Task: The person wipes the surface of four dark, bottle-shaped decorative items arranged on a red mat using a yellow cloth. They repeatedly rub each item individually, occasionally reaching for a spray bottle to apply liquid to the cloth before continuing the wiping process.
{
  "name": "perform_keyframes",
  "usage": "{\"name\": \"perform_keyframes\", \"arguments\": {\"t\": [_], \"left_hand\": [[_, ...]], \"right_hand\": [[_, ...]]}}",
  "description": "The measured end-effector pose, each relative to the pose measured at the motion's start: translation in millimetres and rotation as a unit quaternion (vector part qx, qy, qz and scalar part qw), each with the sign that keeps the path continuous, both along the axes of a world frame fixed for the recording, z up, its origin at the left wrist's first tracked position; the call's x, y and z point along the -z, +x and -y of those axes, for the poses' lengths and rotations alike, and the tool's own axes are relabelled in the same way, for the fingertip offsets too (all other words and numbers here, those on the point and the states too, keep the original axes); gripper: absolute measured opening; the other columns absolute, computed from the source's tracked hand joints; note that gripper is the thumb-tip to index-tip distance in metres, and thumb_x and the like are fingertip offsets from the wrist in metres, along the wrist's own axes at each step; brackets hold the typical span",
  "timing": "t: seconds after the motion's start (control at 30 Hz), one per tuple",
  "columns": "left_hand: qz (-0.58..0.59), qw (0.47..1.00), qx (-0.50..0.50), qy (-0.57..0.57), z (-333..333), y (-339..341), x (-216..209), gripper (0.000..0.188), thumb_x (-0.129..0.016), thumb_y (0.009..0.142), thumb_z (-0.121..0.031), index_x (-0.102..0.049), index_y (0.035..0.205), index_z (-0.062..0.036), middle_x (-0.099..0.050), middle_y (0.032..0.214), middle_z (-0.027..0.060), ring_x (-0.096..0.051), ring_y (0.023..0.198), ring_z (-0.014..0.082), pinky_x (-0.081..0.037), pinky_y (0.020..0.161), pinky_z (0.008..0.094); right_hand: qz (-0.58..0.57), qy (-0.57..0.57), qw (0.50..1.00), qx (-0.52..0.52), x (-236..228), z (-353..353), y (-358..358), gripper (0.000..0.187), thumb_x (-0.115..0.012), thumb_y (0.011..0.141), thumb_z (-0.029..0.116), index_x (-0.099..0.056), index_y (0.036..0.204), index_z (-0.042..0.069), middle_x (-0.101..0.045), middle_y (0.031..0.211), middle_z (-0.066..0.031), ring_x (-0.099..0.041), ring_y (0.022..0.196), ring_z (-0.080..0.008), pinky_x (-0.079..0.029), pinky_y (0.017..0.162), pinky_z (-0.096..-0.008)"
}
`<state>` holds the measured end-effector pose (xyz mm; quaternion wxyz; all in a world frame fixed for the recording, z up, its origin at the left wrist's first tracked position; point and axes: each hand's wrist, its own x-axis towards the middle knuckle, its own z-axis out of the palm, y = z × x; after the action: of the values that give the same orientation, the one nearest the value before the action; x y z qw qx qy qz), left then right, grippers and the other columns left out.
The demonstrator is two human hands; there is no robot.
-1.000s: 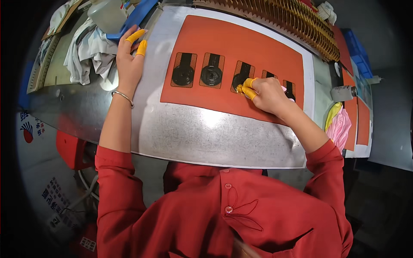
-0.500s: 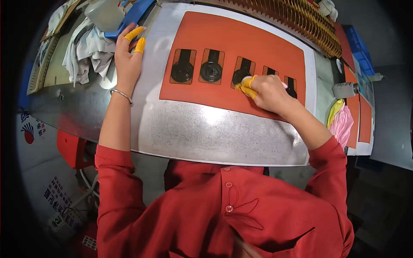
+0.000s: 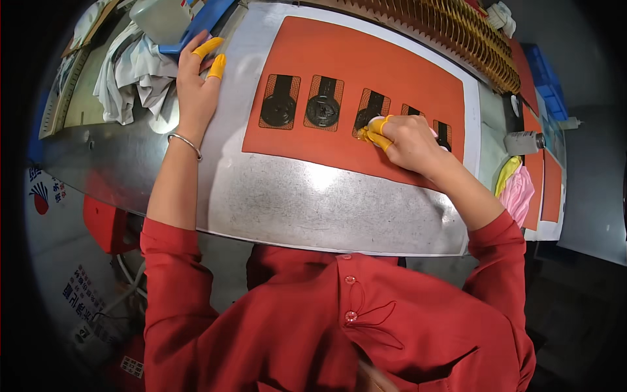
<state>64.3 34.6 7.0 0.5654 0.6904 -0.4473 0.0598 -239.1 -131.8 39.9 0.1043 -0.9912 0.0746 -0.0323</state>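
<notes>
An orange-red sheet (image 3: pixel 366 55) lies on a grey metal plate (image 3: pixel 281 202), with several black pieces in a row across it. Each has a round lower part in a brown mesh-patterned rectangle; two are the leftmost black piece (image 3: pixel 279 108) and its neighbour (image 3: pixel 322 110). My right hand (image 3: pixel 415 147), with yellow finger covers, is closed in a pinch at the lower edge of the middle black piece (image 3: pixel 372 104). Something pale pink and white shows between its fingers, mostly hidden. My left hand (image 3: pixel 199 85), also in yellow finger covers, rests open by the plate's left edge, thumb and forefinger apart.
White rags (image 3: pixel 137 78) and a translucent container (image 3: pixel 160 18) stand at the far left. A brown ribbed rack (image 3: pixel 450 36) runs along the back. To the right are a grey bottle (image 3: pixel 524 142), a pink cloth (image 3: pixel 518 196) and a blue bin (image 3: pixel 545 81).
The view has shifted slightly. My right hand stays at the middle black piece with its fingers moved only a little, and my left hand keeps its place.
</notes>
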Motion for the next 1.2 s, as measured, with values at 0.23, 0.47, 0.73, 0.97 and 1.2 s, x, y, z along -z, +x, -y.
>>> {"name": "perform_keyframes", "arguments": {"t": [0.23, 0.47, 0.73, 0.97, 1.2], "left_hand": [[-0.003, 1.000, 0.003, 0.009, -4, 3, -1, 0.029, -0.054, 0.081, 0.001, -0.059, 0.109, -0.0012, -0.045, 0.128, 0.0108, -0.051, 0.108, 0.0188, -0.045, 0.087, 0.0260], [0.009, 1.000, -0.004, 0.013, -1, 2, 1, 0.028, -0.055, 0.081, -0.001, -0.059, 0.109, -0.0019, -0.045, 0.128, 0.0105, -0.051, 0.108, 0.0193, -0.045, 0.087, 0.0258], [-0.003, 1.000, 0.003, 0.016, -3, 0, 0, 0.028, -0.054, 0.083, -0.001, -0.058, 0.110, 0.0000, -0.044, 0.128, 0.0119, -0.051, 0.108, 0.0196, -0.045, 0.086, 0.0263], [0.012, 1.000, -0.003, 0.012, -1, 1, -1, 0.027, -0.055, 0.083, -0.001, -0.058, 0.109, -0.0005, -0.045, 0.128, 0.0123, -0.051, 0.108, 0.0206, -0.045, 0.086, 0.0265], [0.015, 1.000, -0.011, 0.020, -2, 1, 1, 0.028, -0.056, 0.082, -0.001, -0.058, 0.110, -0.0007, -0.043, 0.130, 0.0122, -0.048, 0.112, 0.0214, -0.044, 0.087, 0.0268]], "right_hand": [[0.023, -0.021, 0.998, 0.060, 7, 4, 15, 0.007, -0.062, 0.073, 0.011, -0.062, 0.074, 0.004, -0.061, 0.067, -0.0138, -0.060, 0.061, -0.0301, -0.048, 0.057, -0.0402], [0.028, 0.055, 0.984, 0.167, -1, 26, 12, 0.013, -0.057, 0.073, 0.015, -0.062, 0.072, 0.003, -0.062, 0.067, -0.0162, -0.061, 0.063, -0.0330, -0.048, 0.059, -0.0431], [-0.019, 0.020, 0.988, 0.152, -5, 3, -4, 0.013, -0.060, 0.075, 0.015, -0.061, 0.071, 0.002, -0.062, 0.069, -0.0162, -0.060, 0.064, -0.0335, -0.047, 0.060, -0.0435], [-0.011, 0.014, 0.983, 0.181, -2, 2, -7, 0.015, -0.060, 0.075, 0.015, -0.061, 0.068, 0.002, -0.060, 0.065, -0.0164, -0.060, 0.061, -0.0328, -0.047, 0.058, -0.0433], [-0.013, 0.012, 0.992, 0.122, 5, 0, -10, 0.015, -0.061, 0.072, 0.017, -0.060, 0.066, 0.003, -0.061, 0.065, -0.0167, -0.060, 0.061, -0.0339, -0.047, 0.057, -0.0444]]}}
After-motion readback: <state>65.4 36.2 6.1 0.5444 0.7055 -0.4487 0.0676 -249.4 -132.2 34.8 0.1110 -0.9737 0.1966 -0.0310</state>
